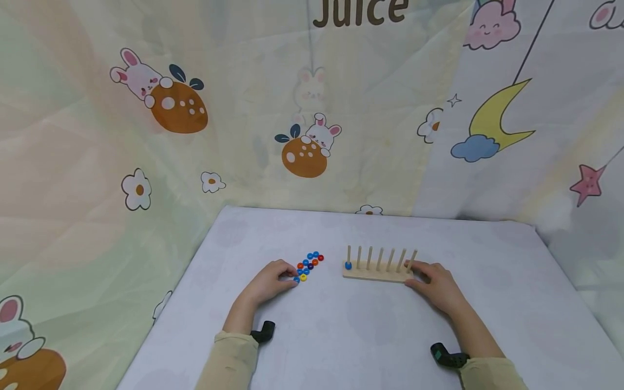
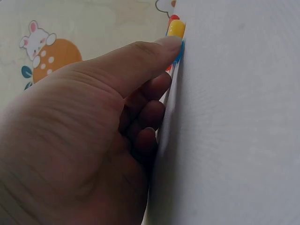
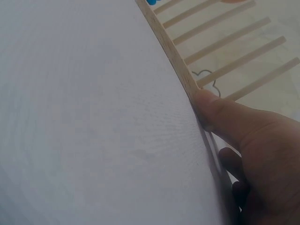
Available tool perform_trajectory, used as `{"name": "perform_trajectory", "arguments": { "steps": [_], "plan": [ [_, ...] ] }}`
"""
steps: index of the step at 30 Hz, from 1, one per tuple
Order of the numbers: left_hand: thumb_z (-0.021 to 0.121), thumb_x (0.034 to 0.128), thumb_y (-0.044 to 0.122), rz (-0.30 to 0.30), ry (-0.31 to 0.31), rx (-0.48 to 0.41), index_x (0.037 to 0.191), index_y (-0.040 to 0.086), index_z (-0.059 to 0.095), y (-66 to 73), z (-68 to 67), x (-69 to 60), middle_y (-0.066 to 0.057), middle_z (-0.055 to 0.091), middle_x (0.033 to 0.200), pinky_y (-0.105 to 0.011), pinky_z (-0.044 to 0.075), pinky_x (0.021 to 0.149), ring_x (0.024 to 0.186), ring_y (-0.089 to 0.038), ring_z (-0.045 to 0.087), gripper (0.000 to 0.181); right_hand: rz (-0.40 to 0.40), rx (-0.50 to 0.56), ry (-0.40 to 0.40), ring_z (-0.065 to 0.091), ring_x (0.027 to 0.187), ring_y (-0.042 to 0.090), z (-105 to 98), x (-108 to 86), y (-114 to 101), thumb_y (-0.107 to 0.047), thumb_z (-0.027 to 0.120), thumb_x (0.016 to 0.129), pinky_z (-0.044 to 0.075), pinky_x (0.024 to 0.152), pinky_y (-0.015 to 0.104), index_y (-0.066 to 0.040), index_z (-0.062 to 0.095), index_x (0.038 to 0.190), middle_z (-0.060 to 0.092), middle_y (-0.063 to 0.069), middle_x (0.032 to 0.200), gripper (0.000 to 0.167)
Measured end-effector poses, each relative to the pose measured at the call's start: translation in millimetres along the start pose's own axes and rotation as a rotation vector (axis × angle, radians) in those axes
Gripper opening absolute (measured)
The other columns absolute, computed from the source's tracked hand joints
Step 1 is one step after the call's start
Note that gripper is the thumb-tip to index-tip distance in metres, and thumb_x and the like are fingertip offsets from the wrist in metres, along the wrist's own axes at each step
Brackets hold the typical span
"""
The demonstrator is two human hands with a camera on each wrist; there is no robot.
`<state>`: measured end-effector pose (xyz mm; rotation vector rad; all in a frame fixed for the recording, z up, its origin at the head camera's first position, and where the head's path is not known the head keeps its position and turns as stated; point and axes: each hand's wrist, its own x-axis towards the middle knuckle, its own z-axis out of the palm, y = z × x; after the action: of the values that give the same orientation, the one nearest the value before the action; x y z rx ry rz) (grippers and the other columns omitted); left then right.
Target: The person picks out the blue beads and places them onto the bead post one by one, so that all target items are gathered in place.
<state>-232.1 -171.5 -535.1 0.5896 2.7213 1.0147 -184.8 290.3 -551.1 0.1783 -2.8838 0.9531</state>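
A wooden base with several upright pegs (image 1: pixel 377 274) stands on the table, and a blue bead (image 1: pixel 348 266) sits at the foot of its leftmost peg. My right hand (image 1: pixel 439 288) grips the base's right end between thumb and fingers; the right wrist view shows the thumb (image 3: pixel 208 101) on its edge. To the left lies a group of small beads, blue, red, orange, dark and yellow (image 1: pixel 304 278). At the group's near end my left hand (image 1: pixel 268 281) pinches a blue bead (image 1: pixel 296 280). In the left wrist view the thumb (image 2: pixel 164 49) partly hides that bead, beside a yellow one (image 2: pixel 176 28).
The table (image 1: pixel 351 346) has a pale cloth over it. Behind it hangs a printed curtain (image 1: pixel 244 108) with rabbits, flowers and a moon. A dark strap-on device sits at each wrist.
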Motion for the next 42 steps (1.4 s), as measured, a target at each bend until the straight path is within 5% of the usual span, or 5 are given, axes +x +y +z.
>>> {"name": "perform_trajectory", "arguments": {
  "steps": [22,29,42],
  "plan": [
    [0.073,0.0887,0.039,-0.089,0.033,-0.085,0.1,0.033,0.067,1.7,-2.2,-1.5,0.013,0.063,0.101,-0.037,0.047,0.088,0.095,-0.013,0.056,0.014,0.034,-0.014,-0.02,0.052,0.118,0.038,1,-0.6,2,-0.05,0.07,0.088,0.039,0.095,0.061,-0.016,0.06,0.135,0.06,0.016,0.135,0.059],
    [0.071,0.0901,0.042,-0.104,0.01,-0.111,0.104,0.032,0.068,19.4,-12.2,8.0,0.008,0.064,0.096,-0.034,0.049,0.076,0.09,-0.018,0.057,0.018,0.029,-0.013,-0.011,0.052,0.117,0.039,0,0.9,2,-0.047,0.071,0.088,0.039,0.094,0.062,-0.015,0.06,0.135,0.061,0.017,0.134,0.058],
    [0.068,0.0928,0.039,0.004,0.002,-0.119,0.105,0.031,0.068,63.3,-21.5,34.4,0.009,0.064,0.094,-0.034,0.05,0.074,0.09,-0.017,0.057,0.014,0.035,-0.014,-0.025,0.051,0.12,0.041,0,-0.1,1,-0.049,0.07,0.088,0.038,0.095,0.064,-0.015,0.059,0.136,0.059,0.017,0.136,0.06]
  ]
}}
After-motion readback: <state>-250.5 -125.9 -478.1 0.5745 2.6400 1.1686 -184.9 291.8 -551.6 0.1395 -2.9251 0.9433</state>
